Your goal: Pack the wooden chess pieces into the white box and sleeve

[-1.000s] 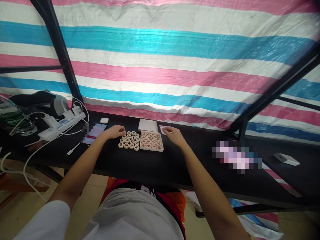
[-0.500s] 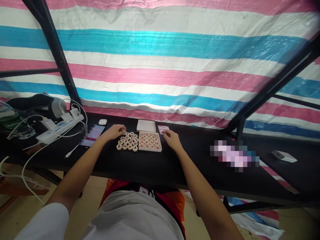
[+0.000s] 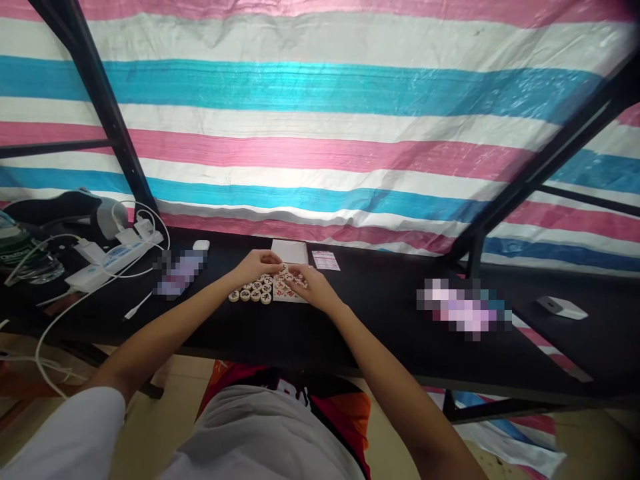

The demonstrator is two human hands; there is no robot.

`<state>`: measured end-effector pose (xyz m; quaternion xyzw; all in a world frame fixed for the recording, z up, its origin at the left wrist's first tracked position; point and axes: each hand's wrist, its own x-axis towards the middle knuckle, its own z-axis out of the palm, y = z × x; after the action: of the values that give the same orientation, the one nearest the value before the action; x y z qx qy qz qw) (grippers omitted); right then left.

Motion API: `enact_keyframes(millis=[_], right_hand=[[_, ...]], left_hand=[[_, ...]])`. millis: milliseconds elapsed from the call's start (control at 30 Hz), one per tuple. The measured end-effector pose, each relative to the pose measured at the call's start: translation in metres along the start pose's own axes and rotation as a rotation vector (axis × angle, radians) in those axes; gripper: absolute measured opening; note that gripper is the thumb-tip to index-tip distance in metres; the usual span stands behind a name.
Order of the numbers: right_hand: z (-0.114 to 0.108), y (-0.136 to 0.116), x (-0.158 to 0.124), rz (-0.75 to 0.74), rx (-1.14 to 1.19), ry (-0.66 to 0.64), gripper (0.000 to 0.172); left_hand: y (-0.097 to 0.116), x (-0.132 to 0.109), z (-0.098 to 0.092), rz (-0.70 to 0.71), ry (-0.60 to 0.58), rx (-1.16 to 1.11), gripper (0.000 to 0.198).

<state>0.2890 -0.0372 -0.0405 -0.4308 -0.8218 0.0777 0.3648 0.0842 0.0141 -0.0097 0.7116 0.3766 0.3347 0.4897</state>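
Note:
My left hand (image 3: 256,265) and my right hand (image 3: 311,287) meet fingertip to fingertip over the back left corner of a shallow wooden tray (image 3: 291,297) of round chess pieces with red marks. A pale chess piece (image 3: 284,268) shows between the fingertips, and my left hand pinches it. The fingers of my right hand are curled and cover most of the tray, and I cannot make out what they grip. Several loose chess pieces (image 3: 249,292) with dark marks lie in rows just left of the tray, under my left hand.
On the black table (image 3: 350,333), the tray's lid (image 3: 290,251) and a small card (image 3: 325,260) lie behind the tray. At left are a blurred flat thing (image 3: 177,273), a white case (image 3: 201,245), a power strip (image 3: 116,256) with cables and a bottle (image 3: 15,250). A white box (image 3: 557,307) sits far right.
My left hand has carried a piece from the loose pile rightward to the tray. My right hand has come left from the card and now covers the tray.

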Motion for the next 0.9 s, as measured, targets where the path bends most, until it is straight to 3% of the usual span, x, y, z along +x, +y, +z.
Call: enact_keyframes(millis=[167, 400, 533, 633, 767, 900], right_hand=[[-0.001, 0.004, -0.001, 0.022, 0.005, 0.047, 0.02], [-0.002, 0.002, 0.0, 0.007, 0.022, 0.07, 0.019], [0.001, 0.024, 0.0, 0.116, -0.025, 0.123, 0.018], [0.005, 0.048, -0.001, 0.252, -0.076, 0.163, 0.015], [0.008, 0.067, -0.003, 0.39, -0.067, 0.142, 0.016], [0.009, 0.068, -0.004, 0.387, -0.032, 0.123, 0.027]], left_hand=[[-0.005, 0.004, 0.014, -0.001, -0.044, -0.074, 0.035], [-0.005, 0.003, 0.017, 0.003, -0.1, -0.093, 0.038], [-0.003, 0.005, -0.011, 0.105, -0.132, 0.153, 0.043], [-0.008, 0.005, -0.047, 0.09, 0.023, 0.468, 0.044], [-0.027, 0.004, -0.078, -0.047, -0.134, 0.715, 0.04], [-0.037, 0.005, -0.077, -0.032, -0.211, 0.799, 0.04]])
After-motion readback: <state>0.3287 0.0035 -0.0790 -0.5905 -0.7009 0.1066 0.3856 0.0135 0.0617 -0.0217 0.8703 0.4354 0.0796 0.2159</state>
